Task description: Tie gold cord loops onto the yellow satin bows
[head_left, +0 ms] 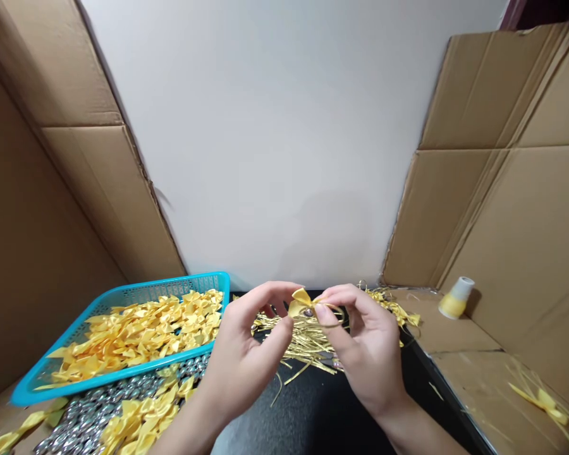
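Over the black table, a yellow satin ribbon bow is held up between my two hands. My left hand curls its fingers and thumb around the bow's left side. A thin gold cord makes a loop at the bow's right side, where my right hand pinches it between thumb and fingertips. A small shiny gem shows at the lower middle of the bow. Below and behind the hands lie loose cut gold cords. My fingers partly hide the bow's knot.
A turquoise basket full of yellow bows stands at left. In front of it are silver gems and more yellow bows. Tied bows with gold cord lie behind my right hand. A yellow-and-white cone stands by the cardboard wall.
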The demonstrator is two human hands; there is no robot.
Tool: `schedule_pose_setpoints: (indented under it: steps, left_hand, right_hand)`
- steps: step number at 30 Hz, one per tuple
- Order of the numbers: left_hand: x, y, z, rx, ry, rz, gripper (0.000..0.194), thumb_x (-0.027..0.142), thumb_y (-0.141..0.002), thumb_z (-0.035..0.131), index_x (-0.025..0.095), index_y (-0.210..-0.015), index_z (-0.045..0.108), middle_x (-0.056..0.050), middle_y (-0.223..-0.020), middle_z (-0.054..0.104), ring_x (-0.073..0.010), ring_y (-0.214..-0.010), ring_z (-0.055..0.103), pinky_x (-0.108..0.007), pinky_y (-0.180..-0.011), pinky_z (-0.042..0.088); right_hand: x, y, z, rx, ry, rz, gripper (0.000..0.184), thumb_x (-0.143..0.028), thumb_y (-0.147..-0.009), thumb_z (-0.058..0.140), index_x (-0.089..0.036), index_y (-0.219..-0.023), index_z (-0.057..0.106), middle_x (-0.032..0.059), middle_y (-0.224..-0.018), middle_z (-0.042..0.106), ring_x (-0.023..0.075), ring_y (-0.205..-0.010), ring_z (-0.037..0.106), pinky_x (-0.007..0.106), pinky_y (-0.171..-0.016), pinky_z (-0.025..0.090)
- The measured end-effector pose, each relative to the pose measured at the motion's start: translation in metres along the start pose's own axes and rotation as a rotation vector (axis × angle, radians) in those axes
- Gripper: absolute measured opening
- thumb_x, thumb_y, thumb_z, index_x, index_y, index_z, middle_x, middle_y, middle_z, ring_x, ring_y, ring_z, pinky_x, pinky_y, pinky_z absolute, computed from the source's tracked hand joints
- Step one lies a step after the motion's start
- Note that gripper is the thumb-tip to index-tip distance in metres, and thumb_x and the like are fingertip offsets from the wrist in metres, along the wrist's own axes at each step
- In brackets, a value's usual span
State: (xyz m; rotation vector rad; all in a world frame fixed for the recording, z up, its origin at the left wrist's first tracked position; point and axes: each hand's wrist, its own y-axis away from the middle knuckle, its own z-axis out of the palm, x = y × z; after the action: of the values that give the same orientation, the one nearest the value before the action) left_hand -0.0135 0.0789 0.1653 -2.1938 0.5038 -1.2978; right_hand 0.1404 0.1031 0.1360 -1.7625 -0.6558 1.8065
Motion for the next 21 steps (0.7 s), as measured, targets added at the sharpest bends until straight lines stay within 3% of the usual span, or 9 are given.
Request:
schedule_pose_setpoints:
  steps: [5, 9, 13, 16, 18, 21]
  left_hand:
    - [-0.006, -0.005, 0.003, -0.112, 0.194, -0.232, 0.017, 0.031, -0.085, 0.056, 0.020, -0.082, 0.069, -0.001, -0.068, 0.066, -0.0136, -0.059, 0.057, -0.025, -0.056, 0.047]
    - [-0.016, -0.011, 0.010, -0.110, 0.265, -0.348, 0.026, 0.041, -0.085, 0.062, 0.017, -0.073, 0.065, 0.000, -0.061, 0.062, -0.0117, -0.054, 0.054, -0.024, -0.054, 0.046]
    - [-0.030, -0.016, 0.013, -0.104, 0.341, -0.423, 0.031, 0.042, -0.088, 0.056, 0.018, -0.069, 0.062, 0.000, -0.058, 0.060, -0.0113, -0.051, 0.053, -0.024, -0.053, 0.045]
    - [-0.042, -0.017, 0.020, -0.096, 0.279, -0.420, 0.020, 0.037, -0.085, 0.062, 0.018, -0.084, 0.069, -0.005, -0.082, 0.071, -0.0147, -0.069, 0.062, -0.025, -0.060, 0.049]
    - [-0.048, -0.016, 0.027, -0.183, 0.263, -0.406, 0.024, 0.032, -0.079, 0.069, 0.018, -0.098, 0.070, -0.008, -0.094, 0.072, -0.0183, -0.082, 0.066, -0.028, -0.068, 0.052]
    - [-0.054, -0.012, 0.039, -0.298, 0.351, -0.386, 0.030, 0.035, -0.081, 0.068, 0.016, -0.105, 0.069, -0.008, -0.090, 0.073, -0.0207, -0.082, 0.068, -0.032, -0.071, 0.053]
  right_hand:
    - [0.005, -0.006, 0.000, -0.025, -0.147, 0.297, 0.014, -0.026, -0.074, 0.072, -0.018, -0.073, 0.061, 0.0004, -0.073, 0.065, 0.0136, -0.068, 0.063, 0.026, -0.063, 0.052]
    - [0.009, -0.015, 0.001, -0.052, -0.317, 0.511, 0.027, -0.026, -0.062, 0.081, -0.016, -0.075, 0.060, -0.0022, -0.069, 0.063, 0.0114, -0.062, 0.061, 0.024, -0.058, 0.052]
    - [0.023, -0.030, -0.008, -0.075, -0.404, 0.625, 0.031, -0.021, -0.056, 0.085, -0.014, -0.078, 0.065, -0.0020, -0.069, 0.065, 0.0087, -0.058, 0.061, 0.022, -0.058, 0.053]
    - [0.039, -0.043, -0.023, -0.096, -0.433, 0.800, 0.028, -0.016, -0.053, 0.085, -0.012, -0.075, 0.068, -0.0014, -0.067, 0.067, 0.0053, -0.054, 0.060, 0.017, -0.057, 0.052]
    - [0.048, -0.047, -0.031, -0.105, -0.439, 0.868, 0.025, -0.016, -0.053, 0.084, -0.011, -0.072, 0.069, -0.0005, -0.065, 0.067, 0.0043, -0.050, 0.058, 0.016, -0.053, 0.051]
    - [0.057, -0.046, -0.033, -0.129, -0.449, 0.884, 0.022, -0.017, -0.055, 0.084, -0.011, -0.071, 0.070, 0.0008, -0.063, 0.067, 0.0056, -0.049, 0.058, 0.017, -0.051, 0.050]
